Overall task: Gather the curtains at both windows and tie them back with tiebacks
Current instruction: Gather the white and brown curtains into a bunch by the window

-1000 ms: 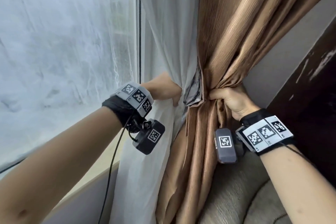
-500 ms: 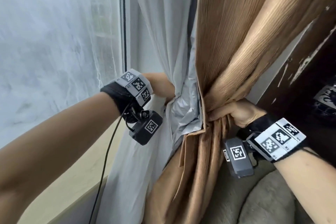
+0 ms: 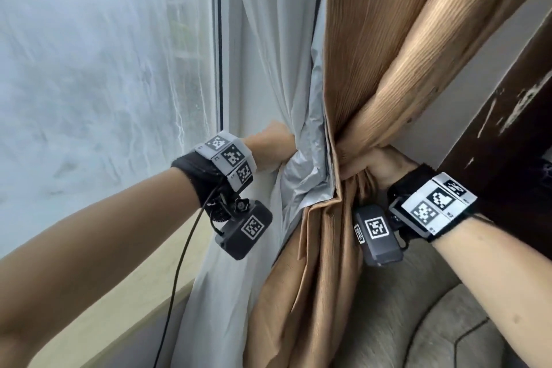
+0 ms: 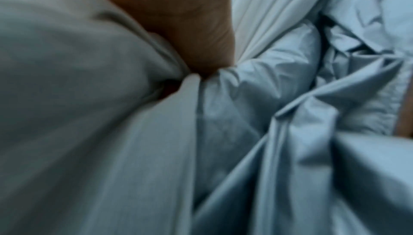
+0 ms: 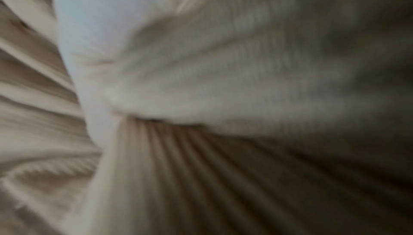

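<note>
At frame centre, the right hand is clenching the gathered brown curtain; the left hand is gripping the grey curtain, its fingers buried in folds. The window is filling the left.

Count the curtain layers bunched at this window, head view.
2. The white sheer curtain hangs on the window side, left hand gripping it. The brown pleated curtain hangs beside it toward the wall, right hand gripping it. Its silvery backing shows between; more may be hidden.
</note>
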The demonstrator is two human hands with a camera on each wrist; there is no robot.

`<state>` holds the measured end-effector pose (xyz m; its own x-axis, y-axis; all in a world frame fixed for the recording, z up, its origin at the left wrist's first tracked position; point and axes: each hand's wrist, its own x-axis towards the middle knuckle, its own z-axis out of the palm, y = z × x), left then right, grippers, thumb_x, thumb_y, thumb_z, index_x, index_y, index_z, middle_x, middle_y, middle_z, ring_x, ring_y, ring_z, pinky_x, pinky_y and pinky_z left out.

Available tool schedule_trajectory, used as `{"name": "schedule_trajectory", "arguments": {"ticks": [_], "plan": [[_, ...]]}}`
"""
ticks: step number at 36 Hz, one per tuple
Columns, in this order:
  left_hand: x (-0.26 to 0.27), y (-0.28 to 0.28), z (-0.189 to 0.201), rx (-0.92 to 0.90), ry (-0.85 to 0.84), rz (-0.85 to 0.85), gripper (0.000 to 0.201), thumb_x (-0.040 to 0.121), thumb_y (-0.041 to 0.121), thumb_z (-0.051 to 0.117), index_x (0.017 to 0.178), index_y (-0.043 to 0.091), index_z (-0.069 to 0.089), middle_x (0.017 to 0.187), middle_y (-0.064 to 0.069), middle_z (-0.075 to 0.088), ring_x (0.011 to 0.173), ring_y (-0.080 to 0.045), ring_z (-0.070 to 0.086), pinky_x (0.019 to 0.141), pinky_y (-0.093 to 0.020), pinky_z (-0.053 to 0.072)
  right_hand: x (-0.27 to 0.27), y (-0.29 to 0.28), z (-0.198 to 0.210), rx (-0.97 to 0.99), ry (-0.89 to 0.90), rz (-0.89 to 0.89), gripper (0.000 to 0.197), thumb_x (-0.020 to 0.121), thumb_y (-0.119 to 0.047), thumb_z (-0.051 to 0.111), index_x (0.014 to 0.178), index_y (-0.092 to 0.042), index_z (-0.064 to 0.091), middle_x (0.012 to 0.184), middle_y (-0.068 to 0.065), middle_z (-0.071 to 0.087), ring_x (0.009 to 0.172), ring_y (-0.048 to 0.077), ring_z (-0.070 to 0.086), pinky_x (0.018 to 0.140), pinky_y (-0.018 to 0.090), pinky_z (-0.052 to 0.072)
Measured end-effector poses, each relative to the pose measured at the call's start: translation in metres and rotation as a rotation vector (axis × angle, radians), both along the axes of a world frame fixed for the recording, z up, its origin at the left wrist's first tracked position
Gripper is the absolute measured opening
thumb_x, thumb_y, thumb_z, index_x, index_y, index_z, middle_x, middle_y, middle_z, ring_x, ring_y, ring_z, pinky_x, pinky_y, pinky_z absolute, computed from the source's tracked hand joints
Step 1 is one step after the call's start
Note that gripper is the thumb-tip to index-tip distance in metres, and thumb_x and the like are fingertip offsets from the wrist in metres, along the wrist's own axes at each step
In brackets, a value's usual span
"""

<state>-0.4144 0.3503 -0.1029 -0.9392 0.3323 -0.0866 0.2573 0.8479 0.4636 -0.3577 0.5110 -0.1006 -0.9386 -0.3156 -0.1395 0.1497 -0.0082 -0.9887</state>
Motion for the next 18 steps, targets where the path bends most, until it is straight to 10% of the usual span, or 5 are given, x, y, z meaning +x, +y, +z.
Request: {"name": "schedule_trajectory", "arguments": {"ticks": [5, 8, 13, 18], "plan": [[-0.013, -0.029, -0.005, 0.200, 0.140, 0.135, 0.044, 0.092, 0.016, 0.049, 0.133, 0.002, 0.044, 0.125, -0.013, 0.057, 0.106, -0.027, 0.056, 0.080, -0.027, 0.043, 0.002, -0.023, 0.005, 0.067, -0.042, -0.143, 0.065, 0.046, 0.006, 0.063, 0.109, 0.020, 0.059, 0.098, 0.029, 0.065, 0.093, 0.044, 0.061, 0.091, 0.055, 0.049], [-0.002, -0.046, 0.005, 0.466, 0.050, 0.071, 0.043, 0.080, 0.007, 0.060, 0.122, 0.004, 0.053, 0.097, 0.000, 0.061, 0.094, -0.017, 0.061, 0.066, -0.019, 0.047, 0.005, -0.031, 0.008, 0.080, -0.024, -0.184, 0.071, 0.052, 0.005, 0.062, 0.120, 0.023, 0.051, 0.123, 0.043, 0.052, 0.111, 0.062, 0.050, 0.098, 0.071, 0.039], [0.030, -0.083, 0.023, 0.667, 0.056, 0.039, 0.065, 0.073, -0.002, 0.077, 0.125, 0.016, 0.043, 0.115, 0.001, 0.058, 0.108, -0.013, 0.055, 0.071, -0.016, 0.045, 0.009, -0.030, 0.007, 0.065, 0.010, -0.203, 0.089, 0.039, -0.001, 0.074, 0.122, 0.023, 0.050, 0.130, 0.044, 0.046, 0.117, 0.064, 0.046, 0.100, 0.073, 0.036], [0.064, -0.098, 0.005, 0.776, 0.164, 0.009, 0.031, 0.078, -0.001, 0.076, 0.093, 0.012, 0.052, 0.077, -0.005, 0.063, 0.068, -0.015, 0.061, 0.064, -0.027, 0.052, 0.012, -0.029, 0.006, 0.055, 0.023, -0.245, 0.073, 0.051, 0.002, 0.066, 0.121, 0.020, 0.054, 0.130, 0.042, 0.050, 0.115, 0.061, 0.050, 0.098, 0.072, 0.039]]}}
